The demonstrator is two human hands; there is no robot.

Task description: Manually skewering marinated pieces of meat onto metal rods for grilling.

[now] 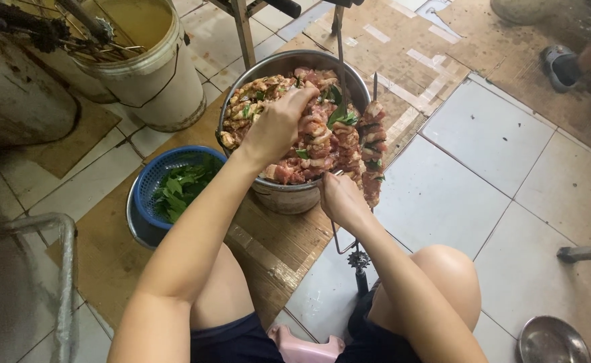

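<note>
Gripping the skewer (341,144) low with our right hand (339,199), our left hand (279,124) pinches meat (309,128) in the pot (289,195); loaded pieces could slide off, the sharp tip could prick us.

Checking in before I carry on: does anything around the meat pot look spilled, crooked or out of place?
Nothing stands out. The meat sits inside the pot, the left hand is on it, and the right hand holds the skewer over it. The greens stay in the blue basket.
</note>
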